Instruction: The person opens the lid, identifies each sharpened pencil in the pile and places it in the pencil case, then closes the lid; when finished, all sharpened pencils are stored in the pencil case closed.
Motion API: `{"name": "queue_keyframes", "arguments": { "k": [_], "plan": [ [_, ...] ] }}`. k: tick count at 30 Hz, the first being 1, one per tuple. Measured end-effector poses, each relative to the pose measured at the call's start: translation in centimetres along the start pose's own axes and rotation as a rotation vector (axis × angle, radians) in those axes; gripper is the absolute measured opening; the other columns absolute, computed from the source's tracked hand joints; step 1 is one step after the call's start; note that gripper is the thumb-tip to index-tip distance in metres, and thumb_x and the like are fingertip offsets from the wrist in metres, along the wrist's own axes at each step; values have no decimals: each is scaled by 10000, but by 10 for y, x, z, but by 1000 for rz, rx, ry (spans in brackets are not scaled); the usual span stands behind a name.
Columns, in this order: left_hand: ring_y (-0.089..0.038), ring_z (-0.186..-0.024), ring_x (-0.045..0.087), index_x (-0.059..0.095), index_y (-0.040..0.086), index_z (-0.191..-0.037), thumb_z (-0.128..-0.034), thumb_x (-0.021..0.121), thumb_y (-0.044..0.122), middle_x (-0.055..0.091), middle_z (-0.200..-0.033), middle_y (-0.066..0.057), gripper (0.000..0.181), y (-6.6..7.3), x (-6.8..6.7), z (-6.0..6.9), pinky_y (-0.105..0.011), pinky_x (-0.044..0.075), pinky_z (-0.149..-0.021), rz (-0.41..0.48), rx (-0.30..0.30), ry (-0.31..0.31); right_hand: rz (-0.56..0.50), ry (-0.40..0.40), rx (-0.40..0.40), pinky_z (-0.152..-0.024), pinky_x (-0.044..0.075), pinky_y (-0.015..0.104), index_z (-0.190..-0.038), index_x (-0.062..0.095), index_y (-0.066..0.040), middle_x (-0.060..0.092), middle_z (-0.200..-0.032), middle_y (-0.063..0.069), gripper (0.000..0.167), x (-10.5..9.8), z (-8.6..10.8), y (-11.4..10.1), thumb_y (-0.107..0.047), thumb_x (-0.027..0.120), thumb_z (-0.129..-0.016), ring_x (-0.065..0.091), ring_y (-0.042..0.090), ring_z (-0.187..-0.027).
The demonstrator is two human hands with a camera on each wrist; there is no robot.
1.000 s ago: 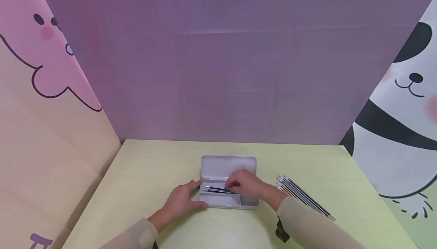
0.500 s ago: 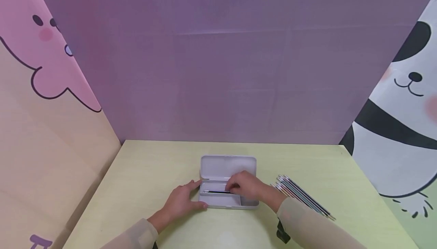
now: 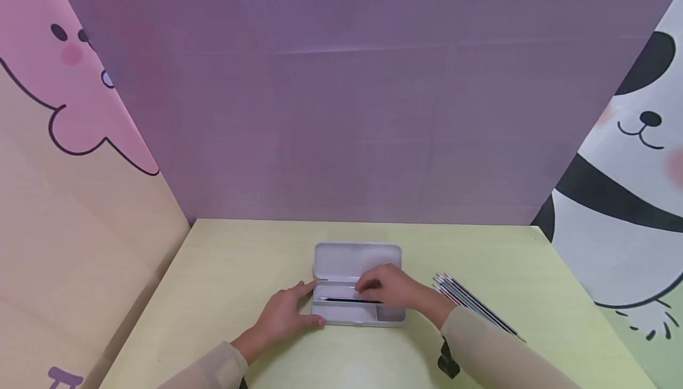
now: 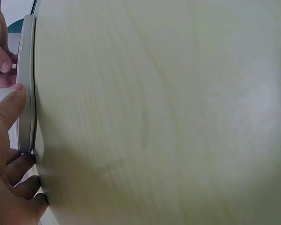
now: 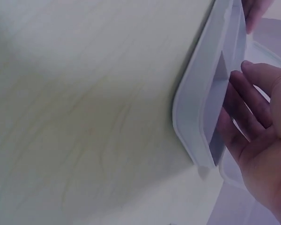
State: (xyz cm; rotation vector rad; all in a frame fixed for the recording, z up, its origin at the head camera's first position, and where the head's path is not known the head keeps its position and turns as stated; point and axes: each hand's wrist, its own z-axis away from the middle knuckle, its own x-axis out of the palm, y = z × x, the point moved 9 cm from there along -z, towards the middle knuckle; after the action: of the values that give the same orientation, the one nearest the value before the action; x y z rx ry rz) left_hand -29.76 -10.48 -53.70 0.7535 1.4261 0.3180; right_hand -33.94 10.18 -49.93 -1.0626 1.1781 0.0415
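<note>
An open pencil case [image 3: 347,316], pale and divided into compartments, lies on the table with its lid [image 3: 356,260] tipped back. A dark pencil [image 3: 344,300] rests in its long compartment, its right end hidden below my right hand. My left hand [image 3: 283,313] holds the case's left end, thumb [image 4: 13,104] against the front wall and forefinger at the back corner. Over the compartment hovers my right hand [image 3: 388,286], thumb and fingers parted. In the right wrist view its fingers [image 5: 246,105] reach down into the case with nothing visible between them.
Several pencils [image 3: 480,307] lie in a slanting bundle right of the case, partly covered by the right sleeve [image 3: 496,347]. A purple panel [image 3: 341,110] rises at the table's back edge, with cartoon-printed panels on both sides.
The two pencils seen separately in the compartment a second ago now show as one dark line. My right hand has shifted slightly right and its fingers have parted. The left hand stays put.
</note>
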Motion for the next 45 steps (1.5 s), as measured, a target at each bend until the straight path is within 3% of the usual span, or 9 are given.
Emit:
{"name": "queue_keyframes", "arguments": {
  "k": [7,10,19,25,34,40,45],
  "plan": [
    [-437,-1379,520,536,108,-1500,-751,880,509,540,-1487,-241,916,-2,2,-1,-578,443,-1129,5,-8,-1,-84,55,-15,-859,596,322,-1091,778,-64,776,-1052,60,166,-31,19,1,-122,739,-940,703,154,-975],
    [-444,-1376,519,534,111,-1501,-750,879,512,534,-1491,-245,919,-3,3,0,-584,443,-1126,4,-11,-3,-108,91,18,-862,594,321,-1123,769,-56,771,-1080,81,210,-48,33,8,-144,757,-933,692,154,-983],
    [-450,-1362,531,539,123,-1500,-744,875,531,544,-1481,-247,923,-4,4,1,-586,452,-1115,-10,-8,-1,-121,201,160,-858,584,249,-1188,748,-115,743,-1175,100,268,-101,87,48,-224,757,-943,680,154,-1025],
    [-446,-1369,525,536,124,-1502,-749,874,525,541,-1489,-237,918,-4,3,1,-586,446,-1121,-13,-13,0,-108,269,228,-837,587,220,-1234,729,-122,719,-1219,161,296,-124,128,84,-249,730,-967,674,100,-1031],
    [-455,-1364,527,538,135,-1503,-750,870,535,538,-1491,-238,915,-5,3,0,-594,449,-1114,-13,-16,2,-138,270,323,-756,591,244,-1272,690,-14,710,-1218,190,359,-125,172,129,-204,722,-969,672,70,-973],
    [-456,-1358,532,541,134,-1501,-753,872,524,544,-1484,-242,906,-4,3,0,-594,453,-1108,-16,-11,6,-162,233,390,-714,584,269,-1262,699,-31,722,-1188,155,348,-116,187,152,-209,725,-963,645,41,-934],
    [-465,-1353,533,542,124,-1498,-756,870,518,544,-1481,-248,902,-3,3,0,-602,448,-1109,-14,-4,9,-173,220,360,-754,578,237,-1254,698,-16,735,-1173,155,348,-112,192,162,-177,740,-948,650,23,-960]
  ]
}}
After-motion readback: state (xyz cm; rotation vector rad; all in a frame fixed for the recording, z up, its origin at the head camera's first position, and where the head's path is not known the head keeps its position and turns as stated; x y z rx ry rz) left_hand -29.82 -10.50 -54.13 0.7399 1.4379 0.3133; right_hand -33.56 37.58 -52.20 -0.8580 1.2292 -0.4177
